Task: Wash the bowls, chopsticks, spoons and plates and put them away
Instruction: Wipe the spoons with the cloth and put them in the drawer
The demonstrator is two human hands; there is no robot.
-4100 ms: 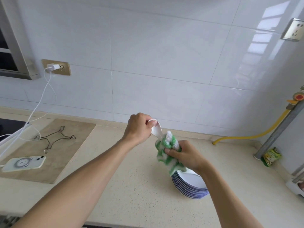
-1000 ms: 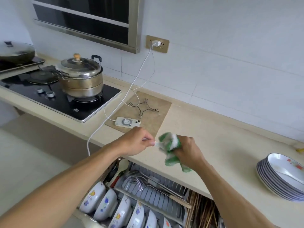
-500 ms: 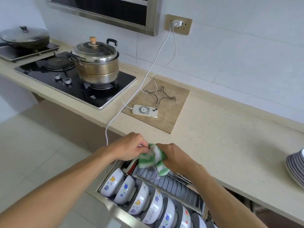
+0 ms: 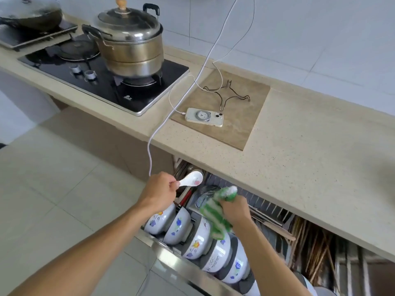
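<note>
Left hand point(image 4: 158, 194) pinches the white spoon point(image 4: 190, 179) over the open drawer point(image 4: 171, 248). Right hand point(image 4: 235, 210) clutches the green cloth point(image 4: 215, 212); its fingers seem wrapped round it.

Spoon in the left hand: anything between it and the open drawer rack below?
Nothing visible. The left hand holds the spoon by its handle over the back-left corner of the drawer rack. The right hand, gripping the cloth, sits off to the right.

arms: two, bare to frame edge | hands point(image 4: 159, 194): ungloved, no jewellery seen
</note>
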